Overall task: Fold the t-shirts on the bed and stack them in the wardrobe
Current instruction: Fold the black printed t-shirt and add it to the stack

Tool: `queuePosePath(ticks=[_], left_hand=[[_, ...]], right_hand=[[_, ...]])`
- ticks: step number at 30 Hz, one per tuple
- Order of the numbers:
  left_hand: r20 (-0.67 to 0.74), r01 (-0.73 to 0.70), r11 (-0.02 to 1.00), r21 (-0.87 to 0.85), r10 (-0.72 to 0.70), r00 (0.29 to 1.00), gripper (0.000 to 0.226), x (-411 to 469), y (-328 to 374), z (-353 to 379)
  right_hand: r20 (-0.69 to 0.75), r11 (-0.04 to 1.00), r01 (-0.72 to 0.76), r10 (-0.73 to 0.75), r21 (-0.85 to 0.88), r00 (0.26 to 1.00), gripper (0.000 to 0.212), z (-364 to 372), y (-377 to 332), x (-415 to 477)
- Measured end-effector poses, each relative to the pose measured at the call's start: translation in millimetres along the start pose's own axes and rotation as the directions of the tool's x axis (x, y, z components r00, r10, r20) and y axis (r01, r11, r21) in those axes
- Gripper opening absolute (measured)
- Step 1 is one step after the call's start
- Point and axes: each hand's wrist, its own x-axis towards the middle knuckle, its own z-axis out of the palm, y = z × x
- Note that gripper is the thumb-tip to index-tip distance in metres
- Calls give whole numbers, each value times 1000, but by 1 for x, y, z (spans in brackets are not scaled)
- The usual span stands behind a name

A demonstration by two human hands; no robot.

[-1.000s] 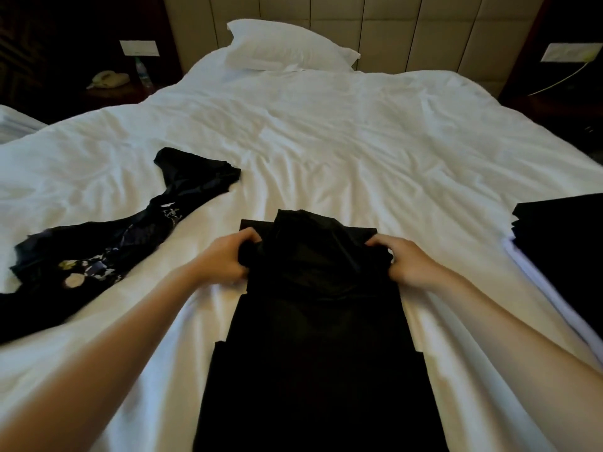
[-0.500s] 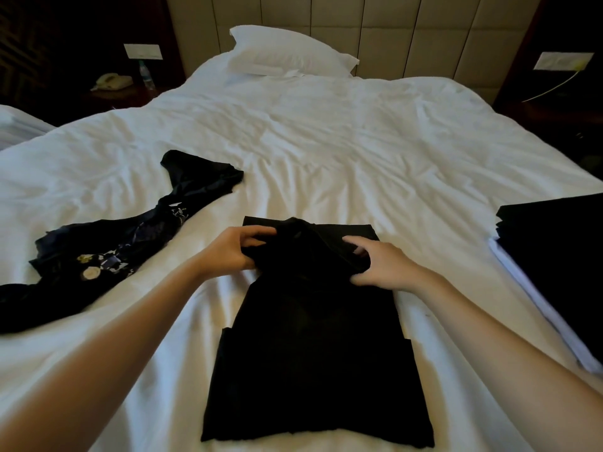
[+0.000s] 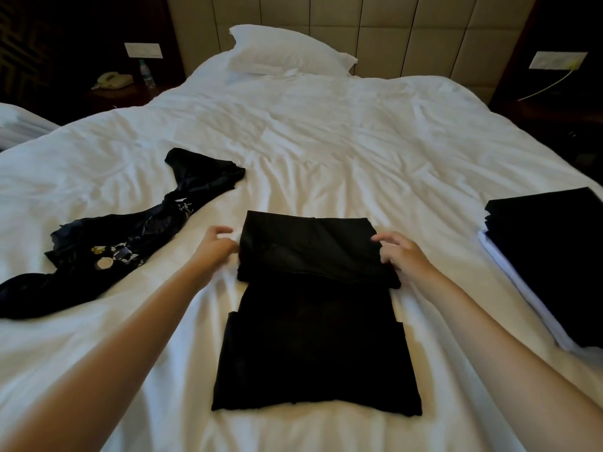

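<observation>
The black t-shirt (image 3: 313,347) lies on the bed (image 3: 326,141) between the left hand (image 3: 215,247) and right hand (image 3: 403,254), both loose-fingered beside its half-made fold, gripping nothing; next, that folded end likely needs doubling toward the person.

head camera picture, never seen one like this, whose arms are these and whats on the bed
No machine here: a camera on a person's head looks down at their own bare arms. The left hand and right hand sit at the sides of a black t-shirt, its top folded over, on the bed. Whether they grip it is too blurred to tell. A crumpled patterned garment lies to the left, a stack of folded clothes to the right, a pillow at the far end.
</observation>
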Motion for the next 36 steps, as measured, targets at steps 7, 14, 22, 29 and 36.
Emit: queuePosePath(ticks=[7, 14, 22, 29, 36], left_hand=[[196, 221, 948, 227, -267, 944, 51, -6, 16, 18], [42, 226, 902, 369, -259, 965, 41, 1, 11, 29], [105, 282, 949, 143, -298, 949, 67, 26, 12, 21], [89, 328, 944, 22, -328, 940, 61, 42, 13, 33], [98, 25, 990, -140, -11, 995, 39, 12, 30, 16]], right_hand=[[-170, 968, -246, 252, 54, 953, 32, 16, -2, 16], [-256, 955, -289, 263, -70, 930, 38, 18, -3, 23], [-203, 956, -268, 240, -119, 949, 37, 11, 0, 31], [84, 910, -388, 379, 150, 922, 19, 6, -9, 39], [-26, 942, -157, 172, 297, 985, 27, 6, -9, 16]])
